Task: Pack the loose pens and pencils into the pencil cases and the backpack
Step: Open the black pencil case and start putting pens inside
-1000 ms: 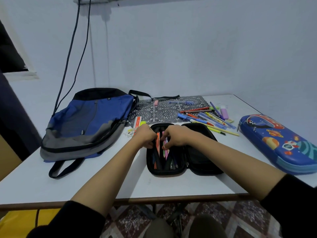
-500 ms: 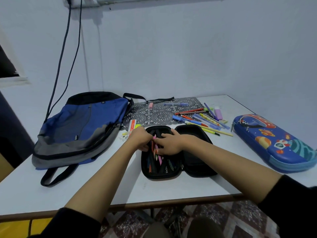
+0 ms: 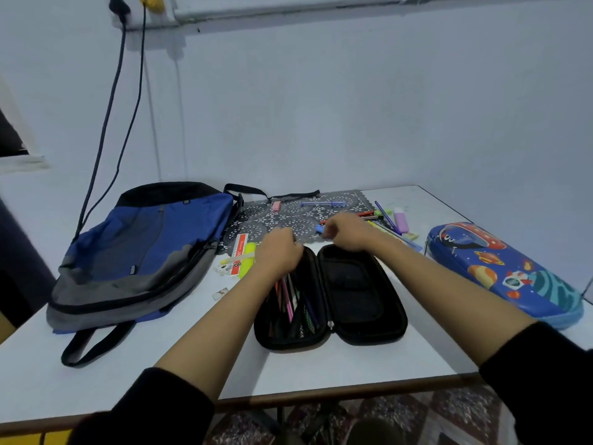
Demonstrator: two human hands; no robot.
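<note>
A black pencil case (image 3: 362, 319) lies open on the white table (image 3: 369, 364). Several pens and pencils (image 3: 290, 300) sit in its left half. My left hand (image 3: 282, 255) rests with curled fingers on the far end of that half, holding it. My right hand (image 3: 348, 231) reaches just beyond the case to the pile of loose pens (image 3: 386, 221), fingers closed around a blue-capped pen (image 3: 319, 228). A blue and grey backpack (image 3: 144, 252) lies flat to the left. A blue space-print pencil case (image 3: 503, 268) lies zipped shut at the right.
A patterned grey mat (image 3: 288, 220) behind the case carries a blue pen (image 3: 322, 204) and a pink eraser (image 3: 276, 205). A ruler and a yellow highlighter (image 3: 245, 255) lie beside my left hand. A purple highlighter (image 3: 400, 220) stands by the pile. Cables (image 3: 106, 123) hang down the wall.
My right hand has left the inside of the black case and moved back and right to the loose pens. My left hand stays at the case's far end.
</note>
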